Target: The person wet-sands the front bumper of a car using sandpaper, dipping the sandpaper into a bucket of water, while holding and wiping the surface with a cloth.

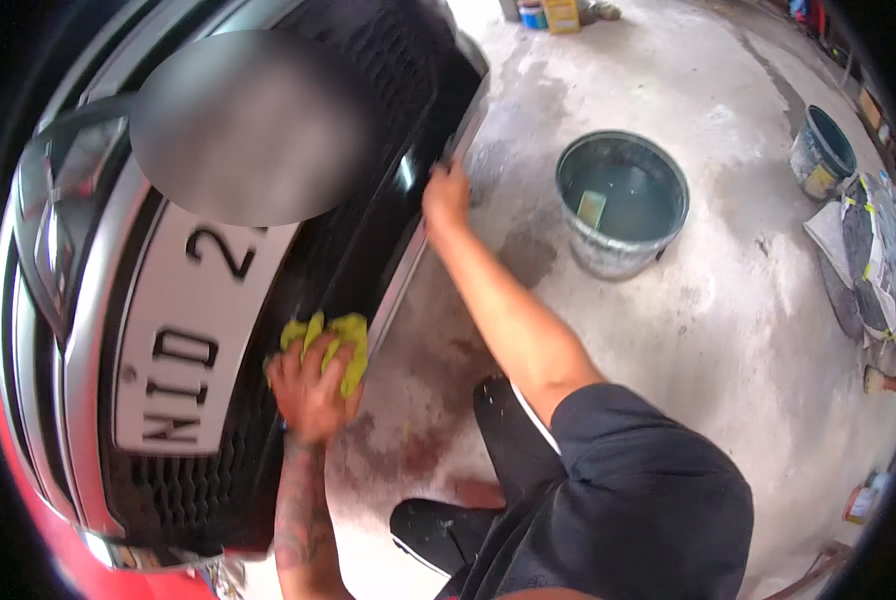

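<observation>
A yellow-green cloth [352,345] lies bunched under my left hand [311,385], which presses it against the black lower part of the front bumper [298,300]. The fingers bend over the cloth, just beside the white number plate [168,400]. Farther up, my right hand [448,200] is closed around the bumper's lower edge, its fingertips partly hidden. The bumper is tilted in my view, with black mesh grille and silver trim. A blurred oval covers part of it and of the plate.
On the concrete floor stands a dark bucket [623,255] of cloudy water with a pale block [590,208] inside. A second bucket [823,150] and a grey bag-like bundle [863,255] are at right. Containers [558,15] stand at the top. Another person's foot [883,381] shows at the right edge.
</observation>
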Available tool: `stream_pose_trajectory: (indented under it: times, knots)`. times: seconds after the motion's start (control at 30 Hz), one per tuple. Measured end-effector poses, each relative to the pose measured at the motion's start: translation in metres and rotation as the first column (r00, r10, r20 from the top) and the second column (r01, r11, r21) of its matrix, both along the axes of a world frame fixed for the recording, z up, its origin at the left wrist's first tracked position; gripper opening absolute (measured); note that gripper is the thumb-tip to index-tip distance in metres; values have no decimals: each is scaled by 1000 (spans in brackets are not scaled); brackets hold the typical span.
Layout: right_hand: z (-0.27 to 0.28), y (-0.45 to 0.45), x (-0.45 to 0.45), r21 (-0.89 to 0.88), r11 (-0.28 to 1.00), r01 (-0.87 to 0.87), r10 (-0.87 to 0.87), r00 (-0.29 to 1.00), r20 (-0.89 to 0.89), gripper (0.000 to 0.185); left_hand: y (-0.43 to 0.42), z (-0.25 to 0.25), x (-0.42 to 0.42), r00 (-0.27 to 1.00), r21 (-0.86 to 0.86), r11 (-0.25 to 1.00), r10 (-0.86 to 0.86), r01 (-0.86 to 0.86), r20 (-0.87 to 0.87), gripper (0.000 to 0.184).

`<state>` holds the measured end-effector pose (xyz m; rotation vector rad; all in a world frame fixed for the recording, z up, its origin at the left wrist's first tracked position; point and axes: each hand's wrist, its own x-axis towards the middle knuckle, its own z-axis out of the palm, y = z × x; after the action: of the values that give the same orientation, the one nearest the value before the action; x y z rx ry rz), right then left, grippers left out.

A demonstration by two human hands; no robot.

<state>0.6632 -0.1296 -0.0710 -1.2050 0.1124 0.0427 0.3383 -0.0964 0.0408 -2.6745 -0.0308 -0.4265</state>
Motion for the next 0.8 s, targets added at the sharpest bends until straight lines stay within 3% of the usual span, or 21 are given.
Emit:
stream_pose_trajectory:
  times: [0.1,0.17,0.3,0.4,0.5,0.6,0.67,0.73,0.8]
  knots:
    - [13,-18,-47,314,948,-55,76,996,-55,40,0,1,1,998,-58,997,-47,49,28,55]
    - [14,-22,-88,560,816,-143,176,984,-6,42,-3,5,0,998,-59,997,-54,55,20,56]
    - [1,-10,-200,558,815,-159,203,979,-18,43,-3,19,-37,988,-70,990,-125,119,-93,55]
    - [6,-9,-320,473,851,-226,280,959,-46,45,9,24,-110,992,43,998,-51,56,-114,58]
    - [3,7,-427,400,890,-219,236,972,7,43,27,30,-216,994,188,980,78,-62,-76,59]
    - [21,-4,-409,609,769,-194,365,916,-169,33,48,31,-302,992,218,968,120,-123,25,59]
    - [30,-3,-404,628,751,-202,356,926,-127,34,62,28,-341,988,262,954,129,-147,85,62]
    - [32,-1,-419,626,767,-140,334,920,-204,33,73,30,-361,985,277,950,112,-145,133,64]
    - [35,5,-460,612,765,-201,375,911,-171,40,70,29,-361,977,227,963,100,-142,186,63]
